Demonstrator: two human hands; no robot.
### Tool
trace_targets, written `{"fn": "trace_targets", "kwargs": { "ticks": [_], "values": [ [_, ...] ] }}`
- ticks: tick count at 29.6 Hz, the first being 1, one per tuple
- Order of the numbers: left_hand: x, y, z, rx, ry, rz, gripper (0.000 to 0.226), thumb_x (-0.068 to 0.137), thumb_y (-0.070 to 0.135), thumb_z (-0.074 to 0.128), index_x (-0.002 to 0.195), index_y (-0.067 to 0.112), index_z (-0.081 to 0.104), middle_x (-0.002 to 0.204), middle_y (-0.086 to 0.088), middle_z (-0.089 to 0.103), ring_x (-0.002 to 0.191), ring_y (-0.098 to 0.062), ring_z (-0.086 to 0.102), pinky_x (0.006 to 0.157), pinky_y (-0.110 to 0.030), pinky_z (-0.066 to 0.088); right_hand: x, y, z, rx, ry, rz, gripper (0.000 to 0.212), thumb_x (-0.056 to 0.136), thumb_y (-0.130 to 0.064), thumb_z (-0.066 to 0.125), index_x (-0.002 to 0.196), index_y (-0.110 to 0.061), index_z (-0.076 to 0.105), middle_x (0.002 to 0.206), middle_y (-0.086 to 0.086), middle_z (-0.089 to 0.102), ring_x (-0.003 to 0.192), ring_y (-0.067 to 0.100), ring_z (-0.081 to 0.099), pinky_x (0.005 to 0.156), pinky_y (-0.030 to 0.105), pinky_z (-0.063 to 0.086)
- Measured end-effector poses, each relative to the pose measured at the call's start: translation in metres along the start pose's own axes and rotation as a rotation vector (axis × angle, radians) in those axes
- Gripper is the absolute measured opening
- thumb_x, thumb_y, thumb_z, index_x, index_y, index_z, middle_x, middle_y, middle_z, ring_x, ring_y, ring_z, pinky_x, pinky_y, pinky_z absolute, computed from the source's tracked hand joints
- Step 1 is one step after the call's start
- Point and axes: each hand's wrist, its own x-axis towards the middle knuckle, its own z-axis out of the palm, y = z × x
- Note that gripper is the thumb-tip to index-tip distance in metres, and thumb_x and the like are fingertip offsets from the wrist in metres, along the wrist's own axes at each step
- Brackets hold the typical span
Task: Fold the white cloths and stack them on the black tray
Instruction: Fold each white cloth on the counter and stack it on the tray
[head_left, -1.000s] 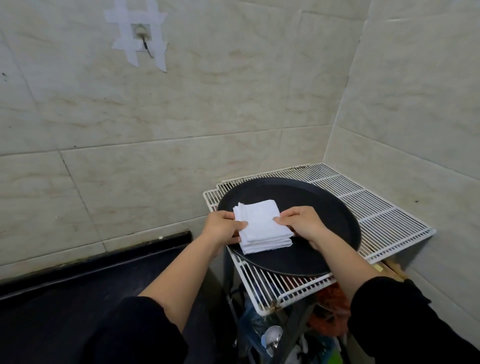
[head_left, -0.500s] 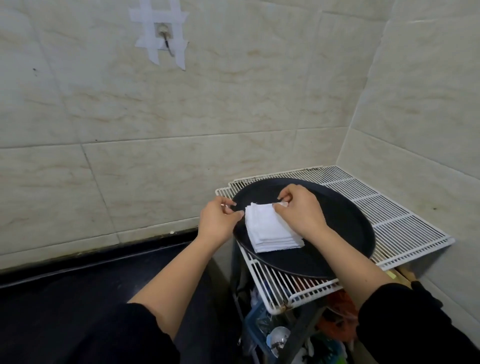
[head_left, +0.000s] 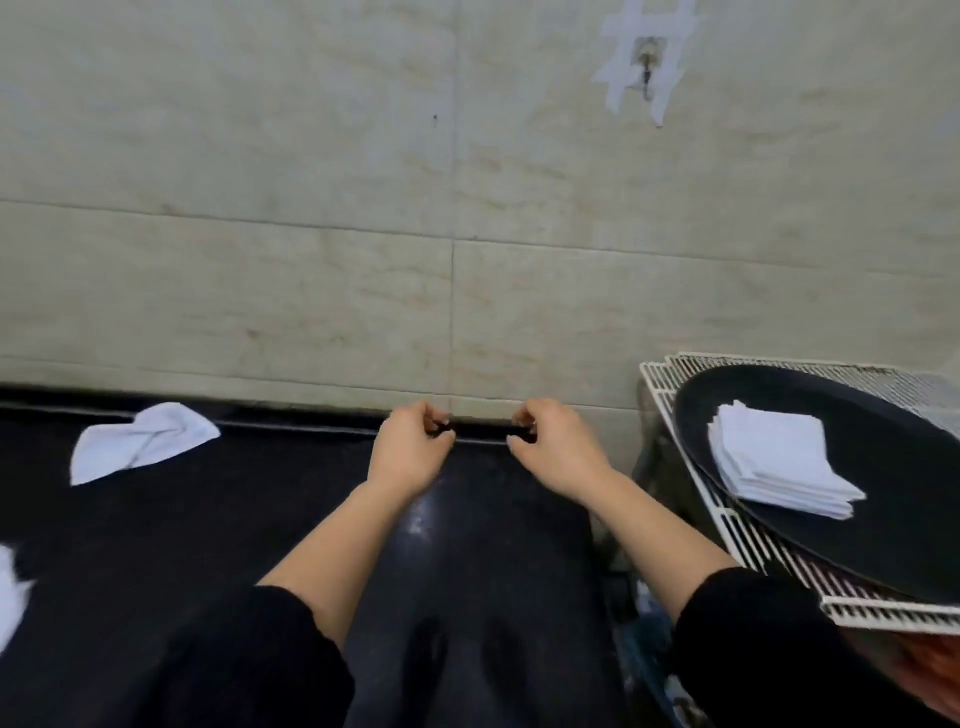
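Note:
A stack of folded white cloths (head_left: 779, 465) lies on the round black tray (head_left: 883, 452) at the right. A crumpled white cloth (head_left: 140, 441) rests on the black counter (head_left: 234, 519) at the far left, near the wall. The corner of another white cloth (head_left: 10, 592) shows at the left edge. My left hand (head_left: 410, 447) and my right hand (head_left: 550, 447) hover over the middle of the counter, fingers curled inward, holding nothing. Both are well left of the tray and right of the crumpled cloth.
The tray sits on a white wire rack (head_left: 727, 530) beside the counter's right end. A tiled wall (head_left: 467, 234) runs along the back, with a taped hook (head_left: 644, 57) high up. Clutter lies under the rack at the lower right.
Both hands have let go of the folded stack on the tray and moved left over the black counter. My view has swung left, bringing the loose cloths into sight.

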Motion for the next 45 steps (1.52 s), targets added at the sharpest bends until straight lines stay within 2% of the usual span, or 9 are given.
{"fn": "trace_targets", "kwargs": {
  "ticks": [6, 16, 20, 23, 28, 32, 37, 42, 45],
  "values": [
    [-0.029, -0.115, -0.102, 0.134, 0.064, -0.109, 0.016, 0.085, 0.022, 0.066, 0.099, 0.015, 0.064, 0.103, -0.005, 0.062, 0.092, -0.021, 0.06, 0.08, -0.027, 0.044, -0.007, -0.118, 0.084, 0.019, -0.149, -0.155, 0.032, 0.09, -0.026, 0.06, 0.119, -0.012, 0.058, 0.119, 0.006, 0.059, 0.111, 0.024, 0.056, 0.091, 0.035, 0.047],
    [-0.102, -0.299, -0.264, 0.188, 0.14, -0.321, 0.011, 0.085, 0.021, 0.064, 0.095, 0.016, 0.063, 0.1, -0.004, 0.064, 0.086, -0.018, 0.059, 0.074, -0.026, 0.042, -0.039, -0.306, 0.22, 0.028, -0.333, -0.235, 0.03, 0.09, -0.027, 0.059, 0.117, -0.014, 0.058, 0.116, 0.003, 0.057, 0.106, 0.023, 0.057, 0.086, 0.035, 0.048],
    [-0.119, -0.35, -0.3, 0.162, 0.164, -0.43, 0.017, 0.086, 0.02, 0.063, 0.101, 0.015, 0.065, 0.105, -0.002, 0.065, 0.093, -0.022, 0.063, 0.076, -0.028, 0.044, -0.046, -0.354, 0.259, 0.04, -0.393, -0.253, 0.03, 0.09, -0.027, 0.059, 0.117, -0.014, 0.058, 0.116, 0.002, 0.057, 0.105, 0.022, 0.057, 0.081, 0.031, 0.045],
    [-0.128, -0.385, -0.318, 0.164, 0.143, -0.509, 0.018, 0.085, 0.02, 0.062, 0.102, 0.016, 0.064, 0.106, -0.005, 0.065, 0.092, -0.025, 0.064, 0.077, -0.03, 0.047, -0.047, -0.385, 0.289, 0.042, -0.469, -0.273, 0.029, 0.091, -0.027, 0.059, 0.117, -0.015, 0.057, 0.113, 0.0, 0.056, 0.104, 0.021, 0.057, 0.078, 0.029, 0.043],
    [-0.128, -0.43, -0.336, 0.169, 0.134, -0.587, 0.012, 0.082, 0.017, 0.065, 0.094, 0.017, 0.064, 0.101, -0.005, 0.065, 0.088, -0.019, 0.06, 0.073, -0.026, 0.042, -0.038, -0.42, 0.332, 0.041, -0.564, -0.288, 0.023, 0.089, -0.024, 0.06, 0.11, -0.014, 0.059, 0.107, 0.0, 0.056, 0.098, 0.021, 0.058, 0.08, 0.032, 0.047],
    [-0.104, -0.468, -0.348, 0.147, 0.126, -0.623, 0.013, 0.083, 0.016, 0.066, 0.096, 0.017, 0.066, 0.102, -0.003, 0.065, 0.09, -0.017, 0.06, 0.075, -0.024, 0.043, -0.018, -0.447, 0.373, 0.048, -0.635, -0.276, 0.02, 0.089, -0.022, 0.058, 0.107, -0.013, 0.059, 0.103, 0.001, 0.056, 0.089, 0.018, 0.057, 0.074, 0.03, 0.048],
    [-0.059, -0.502, -0.352, 0.147, 0.081, -0.632, 0.016, 0.087, 0.012, 0.061, 0.103, 0.014, 0.067, 0.106, -0.004, 0.067, 0.088, -0.016, 0.06, 0.074, -0.023, 0.043, 0.004, -0.471, 0.42, 0.04, -0.737, -0.208, 0.023, 0.09, -0.029, 0.056, 0.106, -0.013, 0.059, 0.107, 0.003, 0.059, 0.092, 0.02, 0.059, 0.074, 0.031, 0.048],
    [-0.02, -0.517, -0.352, 0.097, 0.056, -0.632, 0.023, 0.091, 0.017, 0.059, 0.114, 0.017, 0.063, 0.12, -0.003, 0.061, 0.105, -0.018, 0.06, 0.085, -0.026, 0.047, 0.016, -0.486, 0.446, -0.032, -0.76, -0.145, 0.028, 0.091, -0.044, 0.054, 0.09, -0.016, 0.05, 0.089, -0.002, 0.055, 0.079, 0.016, 0.055, 0.067, 0.03, 0.046],
    [0.004, -0.524, -0.35, 0.05, 0.023, -0.642, 0.032, 0.093, 0.02, 0.06, 0.124, 0.014, 0.059, 0.124, -0.005, 0.061, 0.11, -0.019, 0.058, 0.091, -0.027, 0.046, 0.021, -0.49, 0.46, -0.073, -0.775, -0.091, 0.032, 0.09, -0.05, 0.053, 0.09, -0.018, 0.049, 0.095, 0.002, 0.062, 0.082, 0.018, 0.059, 0.068, 0.031, 0.047]
  ]
}}
